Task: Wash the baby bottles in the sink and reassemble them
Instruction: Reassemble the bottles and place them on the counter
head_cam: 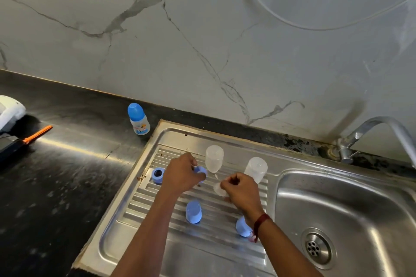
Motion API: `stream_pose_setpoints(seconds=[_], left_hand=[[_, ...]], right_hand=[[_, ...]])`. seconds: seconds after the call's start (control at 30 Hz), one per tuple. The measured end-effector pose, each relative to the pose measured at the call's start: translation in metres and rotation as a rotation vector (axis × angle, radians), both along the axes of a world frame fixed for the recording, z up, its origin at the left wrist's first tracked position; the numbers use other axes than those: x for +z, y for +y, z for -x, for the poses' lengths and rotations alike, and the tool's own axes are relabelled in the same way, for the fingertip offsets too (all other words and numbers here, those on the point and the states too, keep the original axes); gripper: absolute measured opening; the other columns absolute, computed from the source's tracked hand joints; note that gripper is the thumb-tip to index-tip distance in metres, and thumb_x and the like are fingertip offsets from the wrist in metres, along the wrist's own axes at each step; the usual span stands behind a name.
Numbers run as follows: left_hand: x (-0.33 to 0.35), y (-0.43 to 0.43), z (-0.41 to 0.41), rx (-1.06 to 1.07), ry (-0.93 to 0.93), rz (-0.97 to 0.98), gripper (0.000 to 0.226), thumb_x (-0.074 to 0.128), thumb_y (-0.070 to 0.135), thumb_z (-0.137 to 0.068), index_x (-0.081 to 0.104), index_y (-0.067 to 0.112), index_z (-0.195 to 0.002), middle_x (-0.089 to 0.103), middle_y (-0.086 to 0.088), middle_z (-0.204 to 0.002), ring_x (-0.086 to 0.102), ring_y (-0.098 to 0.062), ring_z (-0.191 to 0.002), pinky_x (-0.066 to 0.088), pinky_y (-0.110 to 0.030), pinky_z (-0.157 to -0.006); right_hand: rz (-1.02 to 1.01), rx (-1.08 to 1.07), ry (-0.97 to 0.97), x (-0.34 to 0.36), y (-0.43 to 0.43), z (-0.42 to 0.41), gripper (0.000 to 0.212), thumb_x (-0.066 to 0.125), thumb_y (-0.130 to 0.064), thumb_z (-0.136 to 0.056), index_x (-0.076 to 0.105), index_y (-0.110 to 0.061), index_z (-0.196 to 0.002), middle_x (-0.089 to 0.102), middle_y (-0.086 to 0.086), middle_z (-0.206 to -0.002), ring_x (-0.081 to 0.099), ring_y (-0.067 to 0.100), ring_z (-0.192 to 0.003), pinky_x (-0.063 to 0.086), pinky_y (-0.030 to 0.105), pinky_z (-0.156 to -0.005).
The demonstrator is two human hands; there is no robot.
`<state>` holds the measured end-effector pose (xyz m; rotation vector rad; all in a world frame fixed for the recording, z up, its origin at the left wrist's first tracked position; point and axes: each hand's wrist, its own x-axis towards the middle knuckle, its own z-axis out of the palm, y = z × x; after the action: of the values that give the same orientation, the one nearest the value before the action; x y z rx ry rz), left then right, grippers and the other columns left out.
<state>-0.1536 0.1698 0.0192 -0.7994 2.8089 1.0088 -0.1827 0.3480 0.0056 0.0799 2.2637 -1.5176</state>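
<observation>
Marble-look wall [202, 40] fills the top; black countertop [56, 175] runs left, with a steel sink unit set into it: ridged drainboard [139, 204] on the left, basin [351, 209] with drain [317, 248] on the right, faucet [369, 128] at the back right. Both forearms reach over the drainboard. Left hand [181, 174] closed around a blue collar ring [201, 171], fingers pinching it. Right hand [242, 188] closed on a clear silicone nipple [218, 188], held just beside the ring, not joined to it; red band [262, 222] on that wrist. Two clear bottle bodies stand mouth-down on the drainboard: one [214, 158] behind the left hand, the other [256, 169] behind the right hand. Assembled bottle with blue cap [137, 119] stands upright on the countertop, just off the drainboard's back-left corner. Blue cap [193, 212] sits on the ridges between the forearms; another blue cap [243, 227] is partly hidden under the right wrist. Second blue collar ring [158, 175] lies left of the left hand. Orange-handled tool [38, 134] and white object [10, 112] at far left, unclear what they are.
</observation>
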Motion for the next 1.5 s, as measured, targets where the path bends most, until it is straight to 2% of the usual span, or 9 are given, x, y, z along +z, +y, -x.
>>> stream_pose_setpoints(seconds=[0.07,0.2,0.4,0.53,0.63,0.8,1.03,1.23,1.5], left_hand=[[0.013,0.004,-0.009,0.065,0.099,-0.210,0.021,0.079,0.032,-0.080,0.063,0.019,-0.085,0.068,0.005,-0.081,0.062,-0.014,-0.079,0.044,-0.021,-0.065],[0.034,0.028,-0.031,0.210,0.307,-0.836,0.012,0.073,0.019,-0.088,0.068,0.015,-0.098,0.072,-0.003,-0.088,0.066,-0.013,-0.076,0.051,-0.025,-0.059],[0.025,0.068,-0.045,0.394,0.449,-1.316,0.008,0.061,0.017,-0.094,0.067,0.014,-0.097,0.073,-0.016,-0.098,0.071,-0.032,-0.091,0.056,-0.038,-0.068],[0.017,0.083,-0.044,0.386,0.450,-1.315,0.016,0.057,0.017,-0.097,0.068,0.012,-0.107,0.074,-0.014,-0.102,0.069,-0.031,-0.092,0.056,-0.038,-0.069],[0.013,0.091,-0.043,0.388,0.427,-1.286,0.018,0.053,0.017,-0.100,0.068,0.011,-0.109,0.074,-0.010,-0.101,0.068,-0.028,-0.092,0.055,-0.036,-0.069],[0.010,0.096,-0.047,0.383,0.377,-1.251,0.021,0.051,0.023,-0.102,0.068,0.013,-0.108,0.074,-0.011,-0.099,0.068,-0.021,-0.083,0.051,-0.034,-0.067],[0.005,0.104,-0.048,0.378,0.350,-1.222,0.028,0.051,0.029,-0.102,0.069,0.007,-0.109,0.074,-0.014,-0.091,0.067,-0.019,-0.075,0.053,-0.031,-0.064],[-0.001,0.107,-0.046,0.380,0.343,-1.170,0.032,0.051,0.034,-0.102,0.069,0.010,-0.112,0.074,-0.012,-0.092,0.067,-0.018,-0.077,0.053,-0.029,-0.064],[-0.004,0.111,-0.044,0.351,0.338,-1.168,0.033,0.048,0.035,-0.103,0.069,0.010,-0.111,0.075,-0.013,-0.090,0.069,-0.020,-0.076,0.055,-0.031,-0.065]], right_hand=[[0.212,-0.087,-0.164,0.009,0.007,-0.003,0.008,0.067,-0.008,-0.084,0.063,-0.001,-0.087,0.070,0.012,-0.086,0.068,0.022,-0.080,0.062,0.036,-0.066],[0.436,-0.092,-0.288,0.023,0.020,-0.009,0.009,0.062,-0.012,-0.094,0.064,-0.004,-0.097,0.074,0.017,-0.096,0.073,0.032,-0.087,0.061,0.041,-0.071],[0.522,-0.148,-0.240,0.019,0.037,-0.019,0.016,0.069,-0.008,-0.090,0.069,0.002,-0.102,0.072,0.016,-0.090,0.072,0.033,-0.087,0.060,0.032,-0.071],[0.463,-0.102,-0.181,0.018,0.047,-0.023,0.033,0.073,0.012,-0.078,0.069,-0.007,-0.105,0.073,0.013,-0.103,0.072,0.028,-0.094,0.059,0.033,-0.085],[0.370,-0.044,-0.121,0.020,0.053,-0.026,0.042,0.073,0.012,-0.076,0.068,-0.009,-0.112,0.073,0.011,-0.106,0.071,0.027,-0.100,0.056,0.036,-0.093],[0.354,0.073,-0.044,0.037,0.058,-0.030,0.017,0.071,-0.004,-0.087,0.072,-0.015,-0.101,0.072,0.015,-0.097,0.072,0.026,-0.086,0.060,0.028,-0.075],[0.291,0.084,-0.005,0.038,0.056,-0.031,0.033,0.078,-0.013,-0.082,0.064,-0.013,-0.112,0.076,0.011,-0.086,0.074,0.025,-0.080,0.060,0.029,-0.071],[0.258,0.066,0.092,0.033,0.057,-0.033,0.019,0.072,-0.010,-0.087,0.076,-0.009,-0.106,0.076,0.007,-0.085,0.074,0.018,-0.073,0.059,0.024,-0.068],[0.211,0.052,0.120,0.029,0.055,-0.027,0.016,0.064,-0.007,-0.094,0.074,-0.003,-0.106,0.072,0.013,-0.097,0.073,0.020,-0.074,0.060,0.028,-0.067]])
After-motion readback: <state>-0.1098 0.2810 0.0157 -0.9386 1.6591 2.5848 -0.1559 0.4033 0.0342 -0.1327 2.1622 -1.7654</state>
